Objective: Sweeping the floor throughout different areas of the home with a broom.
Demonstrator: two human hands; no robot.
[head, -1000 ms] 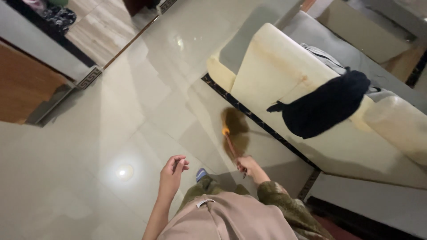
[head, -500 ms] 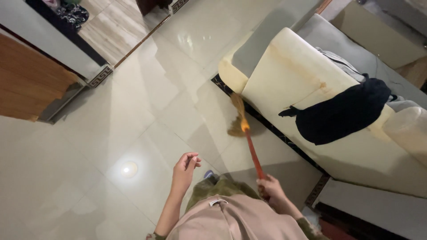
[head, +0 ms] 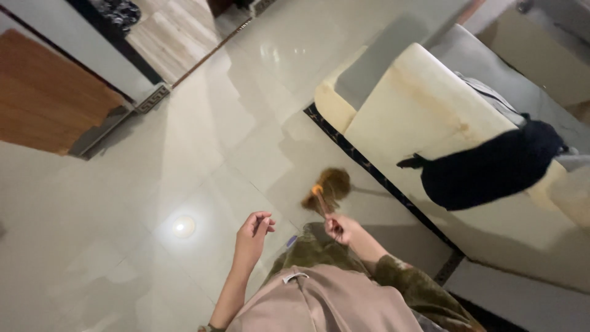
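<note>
Our right hand (head: 340, 227) has its fingers clenched round the broom (head: 326, 192) handle, bristles on the tiled floor (head: 203, 141) mid-frame beside the cream sofa (head: 424, 110). Left hand (head: 253, 232) hangs loose, holding nothing. Looks like we're mid-sweep; next stroke probably needs pulling along the sofa's base.

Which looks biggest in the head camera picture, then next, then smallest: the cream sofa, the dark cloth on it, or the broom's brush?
1. Cream sofa, biggest.
2. Dark cloth.
3. Broom's brush, smallest.
</note>
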